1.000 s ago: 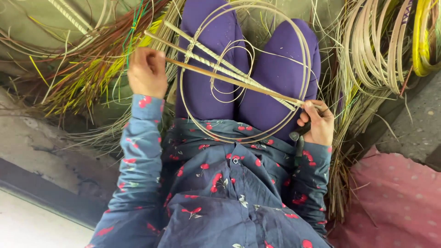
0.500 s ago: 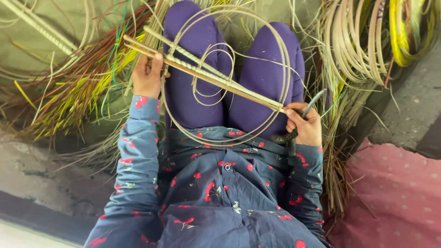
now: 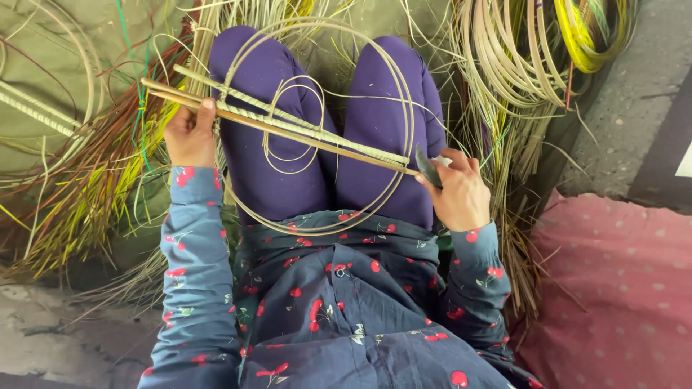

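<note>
The left hand (image 3: 189,135) was closed around the near end of a bundle of long, pale cane sticks (image 3: 288,128), thumb laid along the top. The right hand (image 3: 455,191) was curled shut on a small dark blade (image 3: 427,167), its tip set against the far end of the same sticks. The bundle lay slantwise across the person's purple-clad knees (image 3: 375,115), over a large round hoop of coiled pale cane (image 3: 404,101) that rested on the lap. Loose reddish and yellow-green reeds (image 3: 94,180) were piled to the left; coils of tan cane (image 3: 504,50) lay to the right, beside a pink dotted cloth (image 3: 613,288).
</note>
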